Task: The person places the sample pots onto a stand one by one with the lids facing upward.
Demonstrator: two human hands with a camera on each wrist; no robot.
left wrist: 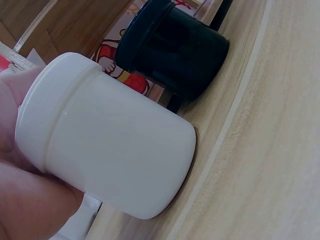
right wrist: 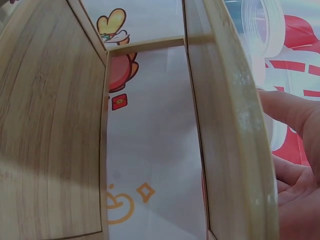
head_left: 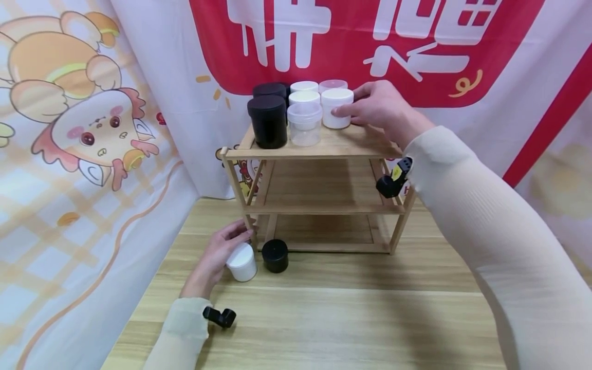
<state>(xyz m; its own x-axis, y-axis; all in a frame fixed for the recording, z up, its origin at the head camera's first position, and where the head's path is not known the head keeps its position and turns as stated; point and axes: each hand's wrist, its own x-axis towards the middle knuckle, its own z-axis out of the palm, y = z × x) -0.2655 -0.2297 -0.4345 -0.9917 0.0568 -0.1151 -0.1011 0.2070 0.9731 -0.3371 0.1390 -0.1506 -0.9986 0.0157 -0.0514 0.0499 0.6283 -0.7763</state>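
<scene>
My right hand (head_left: pixel 376 105) grips a white lidded jar (head_left: pixel 336 109) at the right front of the jar group on the wooden rack's (head_left: pixel 324 205) top shelf. In the right wrist view the shelf edge hides most of that jar. Down on the table, my left hand (head_left: pixel 219 252) holds another white jar (head_left: pixel 242 262) by its lid end, beside the rack's left front leg. The left wrist view shows this white jar (left wrist: pixel 115 135) upright at the tabletop, thumb and fingers around its lid. A black jar (head_left: pixel 275 256) stands just right of it.
On the top shelf, a black jar (head_left: pixel 268 122) and a clear jar (head_left: pixel 304 126) stand in front, with several more black, white and clear jars behind. The rack has two lower shelves. A printed cloth (head_left: pixel 351 46) hangs behind, and wooden table (head_left: pixel 324 318) extends in front.
</scene>
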